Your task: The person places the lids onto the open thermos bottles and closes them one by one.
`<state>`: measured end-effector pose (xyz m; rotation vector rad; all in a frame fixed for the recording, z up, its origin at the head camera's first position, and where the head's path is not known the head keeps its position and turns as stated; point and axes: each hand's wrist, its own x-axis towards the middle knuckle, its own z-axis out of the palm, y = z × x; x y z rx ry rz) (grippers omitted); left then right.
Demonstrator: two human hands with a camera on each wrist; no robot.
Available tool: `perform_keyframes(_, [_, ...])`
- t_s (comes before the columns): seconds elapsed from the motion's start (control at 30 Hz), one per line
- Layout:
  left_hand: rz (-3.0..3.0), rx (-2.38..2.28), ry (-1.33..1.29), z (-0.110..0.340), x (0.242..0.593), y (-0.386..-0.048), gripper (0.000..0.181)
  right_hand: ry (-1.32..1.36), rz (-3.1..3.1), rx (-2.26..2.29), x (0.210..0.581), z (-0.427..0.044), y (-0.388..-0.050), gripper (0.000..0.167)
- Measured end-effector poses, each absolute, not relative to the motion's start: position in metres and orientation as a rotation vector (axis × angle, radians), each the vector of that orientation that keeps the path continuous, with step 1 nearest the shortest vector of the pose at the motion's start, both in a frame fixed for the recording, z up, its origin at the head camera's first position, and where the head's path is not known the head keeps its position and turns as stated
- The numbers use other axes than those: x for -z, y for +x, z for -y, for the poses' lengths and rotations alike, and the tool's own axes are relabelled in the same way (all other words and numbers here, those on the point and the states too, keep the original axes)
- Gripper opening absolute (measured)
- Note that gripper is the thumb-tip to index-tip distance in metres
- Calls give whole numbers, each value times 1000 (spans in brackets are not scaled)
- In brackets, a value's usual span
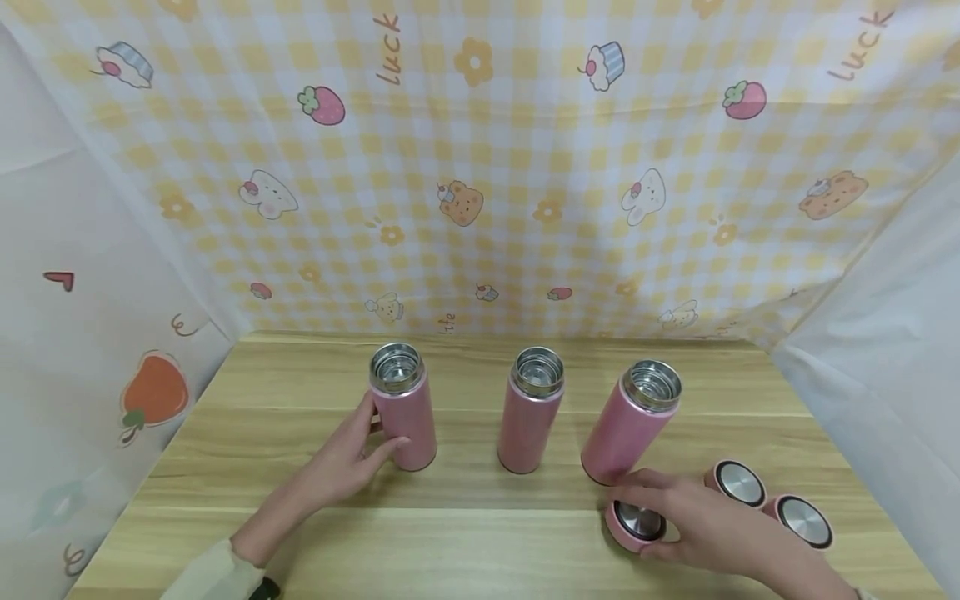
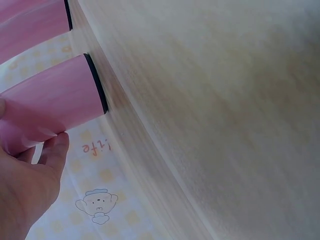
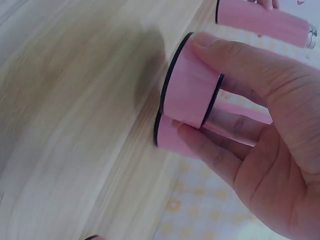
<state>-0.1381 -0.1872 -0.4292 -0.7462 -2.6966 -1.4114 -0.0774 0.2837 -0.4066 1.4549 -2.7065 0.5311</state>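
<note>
Three pink thermos bottles with bare steel mouths stand in a row on the wooden table. My left hand (image 1: 348, 454) grips the left bottle (image 1: 407, 421) around its lower half, thumb in front. The middle bottle (image 1: 528, 421) stands untouched. The right bottle (image 1: 626, 429) is just beyond my right hand (image 1: 693, 521), whose thumb and fingers pinch a pink bottle lid (image 1: 636, 527) with a steel top. In the right wrist view the lid (image 3: 192, 82) shows its pink side between black rims. Whether it touches the table is hard to tell.
Two more lids, one (image 1: 738, 483) behind the other (image 1: 802, 522), lie on the table (image 1: 465, 546) to the right of my right hand. A yellow checked cloth (image 1: 510, 167) hangs along the back edge, with white cloth (image 1: 885, 358) at the sides.
</note>
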Motion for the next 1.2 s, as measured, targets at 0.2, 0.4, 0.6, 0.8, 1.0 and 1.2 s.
perform_keyframes(0.2, [2711,1404,-740,187,428,-138,76,1460,2681,-507,403,-275,-74,63])
perform_keyframes(0.4, [2707,1422,-761,188,429,-138,76,1483,2690,-524,401,-265,-73,61])
perform_keyframes(0.6, [2700,1440,-762,188,429,-139,74,1494,2689,-497,398,-255,-74,57])
perform_keyframes(0.8, [2702,1452,-752,187,428,-138,75,1527,2681,-469,395,-243,-77,57])
perform_keyframes(1.0, [2713,1458,-730,187,428,-138,77,1552,2688,-422,393,-234,-79,59])
perform_keyframes(1.2, [2714,1467,-723,186,429,-139,76,1588,2660,-405,391,-227,-80,60])
